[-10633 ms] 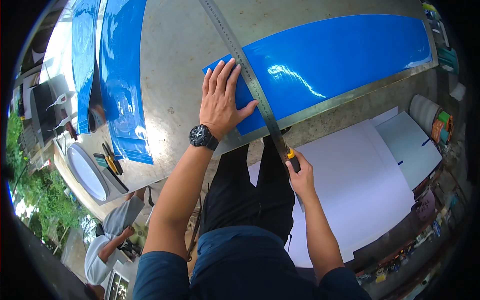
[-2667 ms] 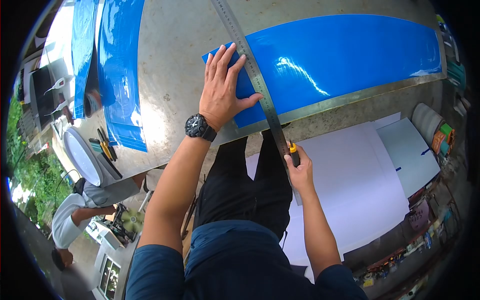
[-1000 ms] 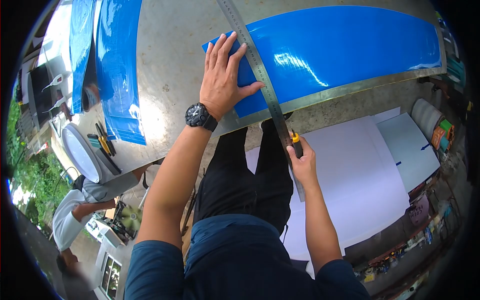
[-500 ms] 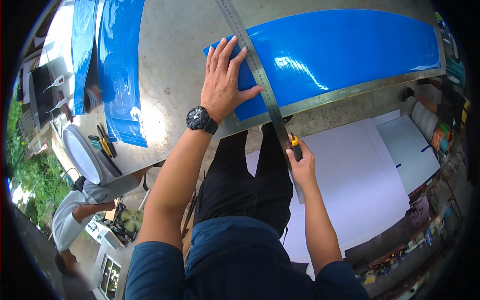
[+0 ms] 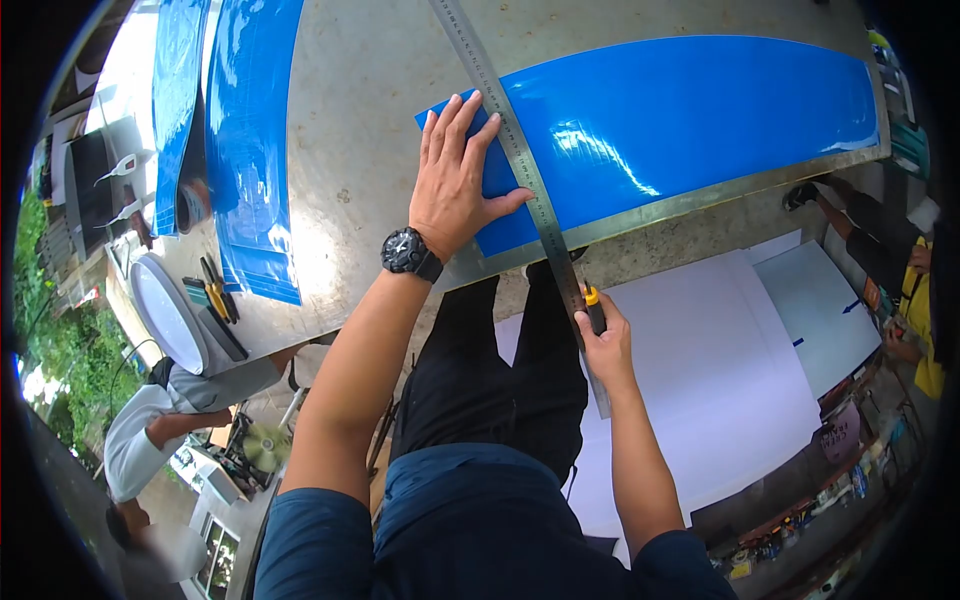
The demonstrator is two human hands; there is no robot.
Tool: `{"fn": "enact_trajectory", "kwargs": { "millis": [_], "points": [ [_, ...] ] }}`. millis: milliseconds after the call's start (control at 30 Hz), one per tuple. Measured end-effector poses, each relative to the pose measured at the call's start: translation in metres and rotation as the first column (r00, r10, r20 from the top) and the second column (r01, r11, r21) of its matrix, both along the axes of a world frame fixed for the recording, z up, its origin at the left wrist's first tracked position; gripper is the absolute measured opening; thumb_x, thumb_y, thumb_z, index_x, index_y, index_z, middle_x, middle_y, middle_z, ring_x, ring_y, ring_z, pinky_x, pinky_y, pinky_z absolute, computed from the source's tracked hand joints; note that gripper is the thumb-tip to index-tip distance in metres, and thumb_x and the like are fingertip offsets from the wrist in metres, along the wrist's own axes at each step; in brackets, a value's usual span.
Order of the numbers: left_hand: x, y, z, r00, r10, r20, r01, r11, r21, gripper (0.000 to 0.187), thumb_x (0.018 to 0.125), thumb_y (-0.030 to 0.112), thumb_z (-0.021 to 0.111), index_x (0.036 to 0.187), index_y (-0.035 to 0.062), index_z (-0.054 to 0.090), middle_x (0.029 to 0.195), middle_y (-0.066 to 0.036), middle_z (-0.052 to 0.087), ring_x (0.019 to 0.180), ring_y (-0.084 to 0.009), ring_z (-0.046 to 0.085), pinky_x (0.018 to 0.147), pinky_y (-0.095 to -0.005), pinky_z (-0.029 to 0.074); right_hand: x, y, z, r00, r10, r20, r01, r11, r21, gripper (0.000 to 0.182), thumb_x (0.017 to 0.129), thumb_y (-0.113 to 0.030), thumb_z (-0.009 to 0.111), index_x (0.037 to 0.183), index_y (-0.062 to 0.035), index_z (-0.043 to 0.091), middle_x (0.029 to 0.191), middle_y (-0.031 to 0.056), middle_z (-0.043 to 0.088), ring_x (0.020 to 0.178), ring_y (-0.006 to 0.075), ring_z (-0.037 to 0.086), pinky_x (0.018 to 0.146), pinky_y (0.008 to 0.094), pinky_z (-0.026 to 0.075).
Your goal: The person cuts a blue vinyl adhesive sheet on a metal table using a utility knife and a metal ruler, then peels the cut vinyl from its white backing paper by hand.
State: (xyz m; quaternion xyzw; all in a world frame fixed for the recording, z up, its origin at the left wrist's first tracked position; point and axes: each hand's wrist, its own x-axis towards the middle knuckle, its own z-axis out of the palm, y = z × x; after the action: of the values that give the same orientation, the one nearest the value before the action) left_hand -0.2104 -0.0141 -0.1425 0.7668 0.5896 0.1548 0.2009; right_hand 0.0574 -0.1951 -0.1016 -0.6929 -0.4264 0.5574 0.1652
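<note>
My left hand (image 5: pixel 455 190) lies flat with fingers spread on the left end of a glossy blue sheet (image 5: pixel 690 110). Its fingertips and thumb press against a long steel ruler (image 5: pixel 520 160), which crosses the sheet at a slant and juts past the table's near edge. My right hand (image 5: pixel 609 345) is closed around a yellow-and-black utility knife (image 5: pixel 595 310), beside the overhanging part of the ruler. The knife points upward, off the table and apart from the blue sheet.
More blue sheets (image 5: pixel 250 150) lie at the table's left, near pliers (image 5: pixel 213 290) and a white oval piece (image 5: pixel 168 315). Below the metal table (image 5: pixel 360 120) lies a large white sheet (image 5: pixel 700 380). One person (image 5: pixel 150 430) sits at left; another (image 5: pixel 915 310) is at far right.
The view has shifted slightly, so the table and blue sheet appear a little lower. The person at far right has come further into view. My hands keep nearly the same pose on the ruler and knife.
</note>
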Motion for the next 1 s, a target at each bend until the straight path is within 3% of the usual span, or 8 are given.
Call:
{"fn": "enact_trajectory", "kwargs": {
  "millis": [233, 367, 467, 567, 633, 800, 833, 1000],
  "points": [
    [-0.001, -0.001, -0.004, 1.0, 0.004, -0.002, -0.004, 1.0, 0.003, 0.106, 0.072, 0.066, 0.091, 0.157, 0.0192, 0.047, 0.17, -0.016, 0.034, 0.161, -0.0379, 0.025, 0.134, -0.0593, 0.018, 0.0, 0.0, 0.0, 1.0, 0.004, 0.002, -0.004, 1.0, -0.006, 0.036, 0.101, -0.012, 0.071, 0.134, 0.0022, 0.066, 0.114, 0.0203, 0.075, 0.105, 0.0306, 0.072, 0.098, 0.0374, 0.054],
    [-0.001, -0.001, -0.002, 1.0, 0.007, 0.016, -0.007, 1.0, 0.001, 0.107, 0.073, 0.062, 0.092, 0.158, 0.0188, 0.045, 0.17, -0.016, 0.034, 0.161, -0.0388, 0.025, 0.134, -0.0591, 0.018, 0.0, 0.001, 0.001, 1.0, 0.006, 0.006, -0.006, 1.0, -0.026, 0.036, 0.101, -0.013, 0.071, 0.135, 0.0003, 0.066, 0.115, 0.0198, 0.075, 0.105, 0.0312, 0.072, 0.098, 0.0375, 0.053],
    [0.0, 0.0, 0.0, 0.998, 0.024, 0.065, -0.025, 1.0, 0.015, 0.104, 0.076, 0.056, 0.092, 0.159, 0.0172, 0.042, 0.17, -0.017, 0.033, 0.16, -0.0405, 0.027, 0.132, -0.0592, 0.022, -0.002, 0.001, 0.001, 1.0, -0.015, -0.008, 0.016, 0.999, 0.046, 0.038, 0.103, -0.026, 0.071, 0.133, -0.0028, 0.069, 0.106, 0.014, 0.075, 0.099, 0.0244, 0.07, 0.094, 0.0369, 0.053],
    [0.0, 0.0, 0.0, 0.986, 0.058, 0.155, -0.065, 0.997, 0.041, 0.098, 0.082, 0.048, 0.089, 0.161, 0.0148, 0.04, 0.169, -0.019, 0.034, 0.158, -0.0425, 0.03, 0.13, -0.0592, 0.027, -0.01, 0.015, 0.011, 0.999, 0.0, -0.053, 0.005, 0.995, 0.099, 0.036, 0.1, -0.011, 0.073, 0.135, -0.0018, 0.067, 0.113, 0.0185, 0.074, 0.102, 0.0311, 0.072, 0.096, 0.0363, 0.054],
    [-0.002, -0.001, -0.002, 0.97, 0.086, 0.228, -0.1, 0.994, 0.047, 0.094, 0.086, 0.042, 0.086, 0.162, 0.0133, 0.038, 0.169, -0.02, 0.036, 0.157, -0.0438, 0.033, 0.129, -0.059, 0.03, -0.021, 0.023, 0.016, 0.997, -0.054, -0.061, 0.06, 0.992, 0.114, 0.036, 0.099, -0.011, 0.074, 0.133, -0.002, 0.067, 0.111, 0.0177, 0.075, 0.1, 0.031, 0.073, 0.093, 0.0364, 0.055],
    [-0.004, -0.003, -0.002, 0.988, 0.071, 0.136, -0.074, 0.997, 0.018, 0.086, 0.089, 0.035, 0.082, 0.16, 0.0093, 0.042, 0.168, -0.02, 0.036, 0.157, -0.0437, 0.032, 0.129, -0.0565, 0.031, -0.058, 0.058, 0.019, 0.988, -0.152, -0.03, 0.155, 0.975, 0.162, 0.03, 0.099, -0.013, 0.076, 0.125, -0.0017, 0.067, 0.105, 0.0178, 0.076, 0.093, 0.0309, 0.075, 0.084, 0.039, 0.056],
    [-0.004, -0.002, -0.001, 0.991, 0.072, 0.114, -0.073, 0.997, 0.009, 0.084, 0.09, 0.035, 0.081, 0.16, 0.0096, 0.043, 0.167, -0.02, 0.037, 0.157, -0.0435, 0.032, 0.129, -0.0563, 0.031, -0.063, 0.067, 0.023, 0.985, -0.169, -0.037, 0.172, 0.979, 0.107, 0.029, 0.098, -0.012, 0.076, 0.123, -0.0012, 0.068, 0.107, 0.0171, 0.074, 0.097, 0.0334, 0.074, 0.085, 0.0396, 0.056],
    [0.001, 0.0, 0.001, 0.996, 0.075, 0.047, -0.076, 0.997, 0.034, 0.079, 0.092, 0.04, 0.081, 0.159, 0.0132, 0.048, 0.167, -0.019, 0.038, 0.158, -0.041, 0.03, 0.13, -0.0551, 0.03, -0.07, 0.082, 0.022, 0.988, -0.086, 0.125, 0.039, 0.94, 0.34, 0.026, 0.096, -0.002, 0.073, 0.122, -0.0003, 0.068, 0.113, 0.015, 0.069, 0.107, 0.0397, 0.07, 0.09, 0.0419, 0.056]
  ]
}}
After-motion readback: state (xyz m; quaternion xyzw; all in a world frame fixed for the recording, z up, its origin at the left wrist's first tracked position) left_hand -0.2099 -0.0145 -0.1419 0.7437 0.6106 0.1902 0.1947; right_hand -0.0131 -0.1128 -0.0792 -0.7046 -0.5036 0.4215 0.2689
